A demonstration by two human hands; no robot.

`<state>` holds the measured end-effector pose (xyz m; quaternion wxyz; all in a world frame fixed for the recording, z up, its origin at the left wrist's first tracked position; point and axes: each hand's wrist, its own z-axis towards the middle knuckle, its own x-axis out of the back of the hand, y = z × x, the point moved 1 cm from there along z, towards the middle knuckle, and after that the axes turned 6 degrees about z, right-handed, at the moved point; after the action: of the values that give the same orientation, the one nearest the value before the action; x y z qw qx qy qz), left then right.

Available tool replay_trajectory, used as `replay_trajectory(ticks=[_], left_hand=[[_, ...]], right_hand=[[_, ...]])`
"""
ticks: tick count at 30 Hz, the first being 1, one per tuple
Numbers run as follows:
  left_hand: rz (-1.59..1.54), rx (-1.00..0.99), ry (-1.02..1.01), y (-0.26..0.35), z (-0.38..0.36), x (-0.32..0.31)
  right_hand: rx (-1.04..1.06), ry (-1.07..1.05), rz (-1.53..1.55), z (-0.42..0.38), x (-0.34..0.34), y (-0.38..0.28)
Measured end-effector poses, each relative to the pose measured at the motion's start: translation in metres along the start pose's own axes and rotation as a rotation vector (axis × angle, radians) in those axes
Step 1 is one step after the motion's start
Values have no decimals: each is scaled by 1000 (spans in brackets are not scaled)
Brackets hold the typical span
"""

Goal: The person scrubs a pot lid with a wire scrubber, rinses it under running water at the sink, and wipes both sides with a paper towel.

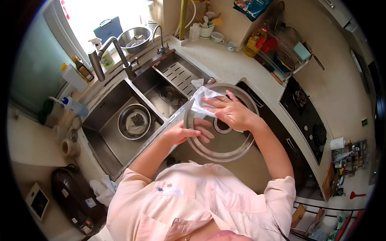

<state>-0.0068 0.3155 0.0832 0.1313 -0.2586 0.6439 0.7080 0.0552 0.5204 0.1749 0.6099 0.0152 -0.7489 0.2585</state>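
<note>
In front of my chest I see a large round glass pot lid (229, 143) with a metal rim, tilted up. My left hand (185, 132) grips its left edge; the thumb lies over the near side and the fingers show through the glass behind it. A white cloth (202, 102) lies against the lid's upper left part. My right hand (233, 113) presses this cloth to the lid, its fingers stretched across it. The lid's central knob area is partly covered by my right hand.
Behind the lid is a double sink (105, 141) with a metal bowl (134, 122) in its left basin and a slotted drain tray (181, 74) over the right. A tall faucet (120, 54) rises behind. To the right are a gas stove (305, 116) and a dish rack (287, 48).
</note>
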Motion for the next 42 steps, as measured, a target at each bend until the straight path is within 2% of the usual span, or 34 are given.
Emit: replay_trajectory(ticks=[2,3,6,7,8,10,11,12,13,14,16,20,21,22,25,28,31,32,37,40,42], left_hand=[[-40,8,27,-1,0,0],[-60,0,60,-1,-3,2],[-155,-59,189,-9,-9,19],[-172,-85,245,-12,-10,21],[-190,-107,301,-14,-11,23],[-234,-154,304,-17,-6,24],[-245,-183,305,-20,-2,22],[-252,-209,304,-24,2,21],[-269,-145,391,-35,2,22],[-233,-165,470,-50,5,30],[-84,-129,489,-47,7,33],[-18,-194,426,-49,8,30],[32,-229,372,-38,9,22],[79,-262,321,-33,9,16],[-24,-204,344,-28,4,10],[-15,-233,367,-28,0,9],[-50,-207,335,-30,3,4],[-48,-213,304,-30,6,0],[-60,-156,261,-30,4,-4],[-43,-147,257,-31,9,-3],[-34,-153,239,-35,13,-7]], right_hand=[[-62,28,64,1,9,10],[-115,53,-9,-5,7,28],[-290,185,-259,-36,-1,25],[-283,267,-349,-43,-18,16],[-300,262,-380,-47,-33,4],[-245,377,-160,-42,-58,-32],[-200,357,-93,-37,-65,-48],[-166,280,-106,-28,-68,-61],[-110,354,-84,-16,-73,-67],[-53,428,-65,-6,-73,-68],[-32,439,-136,3,-56,-69],[106,465,-116,11,-54,-51],[135,374,-142,10,-48,-51],[104,465,-73,8,-47,-50],[6,764,63,-5,-37,-52],[-273,1028,85,-17,-22,-49],[-198,992,-61,-3,-28,-45],[-155,924,19,3,-38,-40],[-544,977,-85,-2,-22,3],[-466,1106,36,-2,0,-16],[-383,980,64,15,-4,-30]])
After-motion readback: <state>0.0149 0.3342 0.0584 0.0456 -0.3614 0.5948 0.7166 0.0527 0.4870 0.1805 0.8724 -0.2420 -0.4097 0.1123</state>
